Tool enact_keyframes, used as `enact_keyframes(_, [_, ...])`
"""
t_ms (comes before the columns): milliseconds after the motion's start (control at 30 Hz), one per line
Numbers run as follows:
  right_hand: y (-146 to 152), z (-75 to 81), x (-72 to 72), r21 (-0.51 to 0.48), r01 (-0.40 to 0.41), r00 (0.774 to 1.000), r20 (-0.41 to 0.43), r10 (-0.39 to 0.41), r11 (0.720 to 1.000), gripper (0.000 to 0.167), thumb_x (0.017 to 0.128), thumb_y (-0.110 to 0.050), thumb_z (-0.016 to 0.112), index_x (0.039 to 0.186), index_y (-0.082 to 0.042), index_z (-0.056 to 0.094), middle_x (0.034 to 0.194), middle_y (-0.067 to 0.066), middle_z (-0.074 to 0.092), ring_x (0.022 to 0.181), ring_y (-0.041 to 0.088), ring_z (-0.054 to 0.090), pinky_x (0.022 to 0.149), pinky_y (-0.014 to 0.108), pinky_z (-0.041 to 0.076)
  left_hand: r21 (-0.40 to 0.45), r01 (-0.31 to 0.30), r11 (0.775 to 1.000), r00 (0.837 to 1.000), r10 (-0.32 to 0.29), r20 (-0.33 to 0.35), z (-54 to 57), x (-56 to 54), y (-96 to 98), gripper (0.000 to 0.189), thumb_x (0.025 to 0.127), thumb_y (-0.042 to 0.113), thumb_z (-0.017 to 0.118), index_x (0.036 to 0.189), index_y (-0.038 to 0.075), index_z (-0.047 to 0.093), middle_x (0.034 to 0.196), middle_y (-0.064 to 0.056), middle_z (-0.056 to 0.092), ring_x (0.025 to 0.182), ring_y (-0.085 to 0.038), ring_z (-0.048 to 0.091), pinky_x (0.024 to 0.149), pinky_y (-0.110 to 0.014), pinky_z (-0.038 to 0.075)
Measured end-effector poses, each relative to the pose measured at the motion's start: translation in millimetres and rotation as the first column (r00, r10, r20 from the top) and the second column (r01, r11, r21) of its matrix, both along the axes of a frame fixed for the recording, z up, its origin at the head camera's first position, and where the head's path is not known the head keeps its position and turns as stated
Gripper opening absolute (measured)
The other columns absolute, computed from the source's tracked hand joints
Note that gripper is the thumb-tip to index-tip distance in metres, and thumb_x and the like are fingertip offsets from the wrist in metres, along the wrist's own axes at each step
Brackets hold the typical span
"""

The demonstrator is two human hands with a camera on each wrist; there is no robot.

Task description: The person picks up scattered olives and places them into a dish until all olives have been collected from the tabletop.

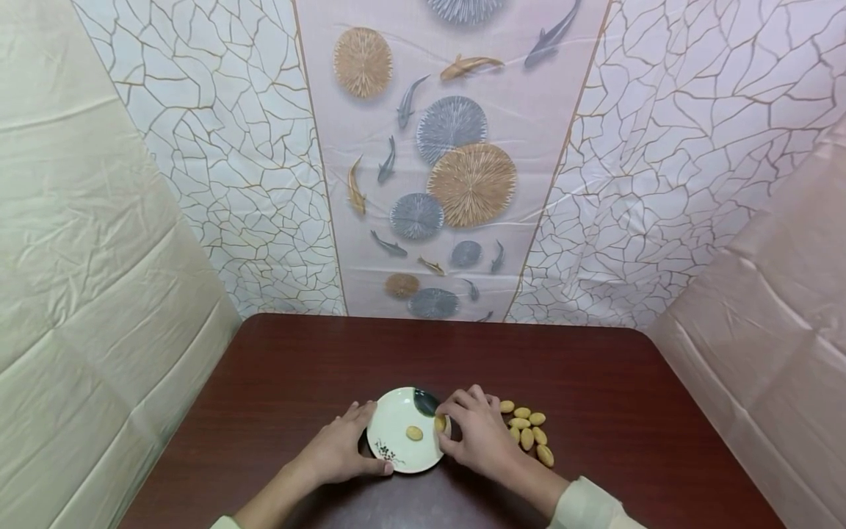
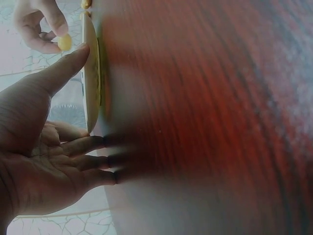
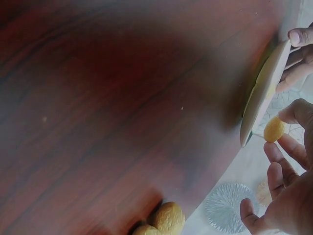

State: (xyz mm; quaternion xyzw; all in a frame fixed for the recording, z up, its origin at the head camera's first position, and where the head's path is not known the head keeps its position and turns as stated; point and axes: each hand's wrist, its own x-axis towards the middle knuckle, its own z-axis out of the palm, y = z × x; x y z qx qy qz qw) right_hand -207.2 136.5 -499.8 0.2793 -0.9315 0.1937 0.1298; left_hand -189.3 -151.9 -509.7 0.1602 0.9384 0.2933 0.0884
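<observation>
A round white plate [image 1: 395,413] with a dark green patch and a small dark plant print lies on the table. One small yellow oval piece [image 1: 414,433], fruit-like in form, sits on it. My left hand [image 1: 340,448] holds the plate at its left side, thumb on the near rim and fingers against the far-left rim. Above the plate's right edge, my right hand [image 1: 479,433] pinches another yellow oval piece [image 3: 274,129] between thumb and fingertips. That piece is apart from the plate in the right wrist view. Its other fingers are loosely bent.
Several more yellow oval pieces [image 1: 526,438] lie in a loose group on the table, just right of my right hand. The dark red-brown wooden table [image 1: 297,367] backs onto a patterned cloth [image 1: 410,169]. Plain pale cloths hang at both sides.
</observation>
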Motion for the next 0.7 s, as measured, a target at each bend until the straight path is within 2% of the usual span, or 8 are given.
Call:
enact_keyframes(167, [-0.7, 0.7, -0.1, 0.015, -0.001, 1.0, 0.031, 0.001, 1.0, 0.018, 0.091, -0.022, 0.089, 0.106, -0.021, 0.081, 0.109, -0.007, 0.071, 0.098, 0.011, 0.049, 0.093, 0.065, 0.05, -0.008, -0.004, 1.0, 1.0, 0.004, 0.009, 2.6, -1.0, 2.0, 0.122, 0.078, 0.057, 0.097, 0.167, -0.004, 0.04, 0.171, -0.028, 0.046, 0.162, -0.054, 0.037, 0.126, -0.076, 0.036])
enact_keyframes(367, [-2.2, 0.8, -2.2, 0.024, 0.0, 1.0, 0.012, 0.0, 1.0, 0.018, 0.091, -0.023, 0.089, 0.106, -0.022, 0.081, 0.11, -0.006, 0.071, 0.099, 0.012, 0.05, 0.093, 0.063, 0.05, -0.021, -0.01, 1.0, 1.0, 0.01, 0.012, 4.3, -4.1, 4.9, 0.122, 0.078, 0.059, 0.096, 0.167, -0.003, 0.041, 0.17, -0.029, 0.046, 0.162, -0.054, 0.038, 0.126, -0.076, 0.037])
enact_keyframes(700, [-10.8, -5.8, -2.6, 0.034, -0.031, 1.0, 0.002, 0.031, 0.999, 0.018, 0.092, -0.025, 0.089, 0.108, -0.021, 0.082, 0.11, -0.006, 0.071, 0.099, 0.012, 0.05, 0.093, 0.062, 0.051, -0.032, -0.028, 0.999, 0.999, 0.028, 0.016, -0.5, -1.5, 2.0, 0.123, 0.077, 0.06, 0.096, 0.168, -0.002, 0.041, 0.171, -0.027, 0.047, 0.161, -0.055, 0.039, 0.124, -0.078, 0.037])
